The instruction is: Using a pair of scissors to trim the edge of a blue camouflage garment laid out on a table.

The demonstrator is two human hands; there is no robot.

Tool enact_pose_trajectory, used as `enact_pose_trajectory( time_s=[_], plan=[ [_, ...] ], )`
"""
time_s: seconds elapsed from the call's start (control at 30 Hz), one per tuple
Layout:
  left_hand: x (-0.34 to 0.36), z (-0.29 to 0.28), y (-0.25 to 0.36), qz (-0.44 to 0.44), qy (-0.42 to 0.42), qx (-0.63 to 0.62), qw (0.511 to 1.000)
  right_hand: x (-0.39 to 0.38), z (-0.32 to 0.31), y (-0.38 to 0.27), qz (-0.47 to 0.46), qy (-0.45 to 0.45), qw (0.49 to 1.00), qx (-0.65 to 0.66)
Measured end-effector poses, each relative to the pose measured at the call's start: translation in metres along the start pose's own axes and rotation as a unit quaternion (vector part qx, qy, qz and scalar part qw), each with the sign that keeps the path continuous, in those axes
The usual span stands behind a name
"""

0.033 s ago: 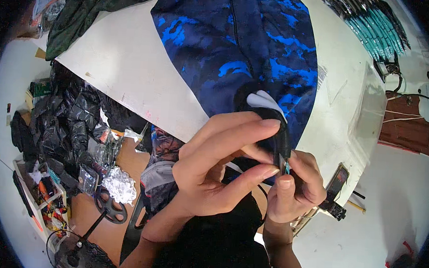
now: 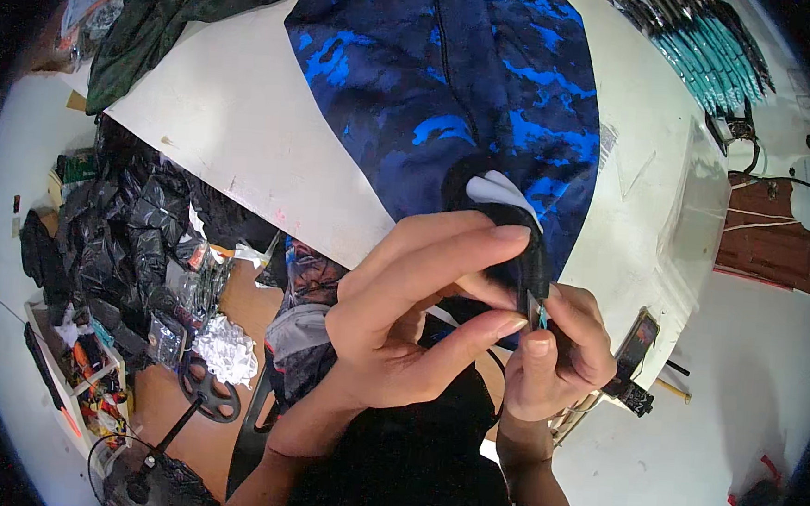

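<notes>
A blue camouflage garment (image 2: 453,80) with a dark zip down its middle lies on the white table (image 2: 238,104). Its black edge (image 2: 536,261) is lifted toward me, and a folded white piece (image 2: 500,192) shows inside it. My left hand (image 2: 411,300) is closed on this black edge, fingers over it and thumb below. Right beside the left thumb, my right hand (image 2: 566,351) is closed in a pinch. A small pointed metal blade (image 2: 534,311) sticks out there, with a teal bit next to it; the rest of the tool is hidden by the fingers.
A dark green garment (image 2: 188,17) hangs over the table's far left corner. Black plastic bags (image 2: 138,218) and a box of small items (image 2: 92,373) are at the left. Packed teal bundles (image 2: 714,59) lie far right; a phone on a holder (image 2: 639,346) is at the right edge.
</notes>
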State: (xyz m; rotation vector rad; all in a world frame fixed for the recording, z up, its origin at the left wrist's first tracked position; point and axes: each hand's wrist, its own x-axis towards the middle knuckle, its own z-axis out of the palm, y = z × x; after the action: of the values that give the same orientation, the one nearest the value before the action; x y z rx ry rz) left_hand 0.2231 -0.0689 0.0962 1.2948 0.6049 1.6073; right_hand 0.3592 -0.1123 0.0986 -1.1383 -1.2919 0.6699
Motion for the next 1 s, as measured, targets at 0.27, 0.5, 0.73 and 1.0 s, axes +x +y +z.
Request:
enact_pose_trajectory(
  time_s=[0.27, 0.5, 0.73, 1.0],
  plan=[
    [0.0011, 0.0003, 0.0007, 0.012, -0.003, 0.030, 0.999, -0.0005, -0.0014, -0.0025, 0.017, -0.010, 1.000, -0.013],
    [-0.0011, -0.0002, 0.0001, 0.008, -0.001, 0.022, 1.000, -0.0005, 0.0003, -0.0022, 0.009, -0.005, 1.000, -0.023],
    [-0.0023, 0.0012, 0.0010, 0.005, 0.005, 0.032, 0.999, -0.0021, -0.0001, -0.0025, 0.018, 0.002, 1.000, -0.020],
    [-0.0026, 0.0001, -0.0006, 0.015, -0.006, 0.025, 1.000, -0.0032, 0.0016, 0.0022, 0.013, 0.022, 1.000, -0.003]
  ],
)
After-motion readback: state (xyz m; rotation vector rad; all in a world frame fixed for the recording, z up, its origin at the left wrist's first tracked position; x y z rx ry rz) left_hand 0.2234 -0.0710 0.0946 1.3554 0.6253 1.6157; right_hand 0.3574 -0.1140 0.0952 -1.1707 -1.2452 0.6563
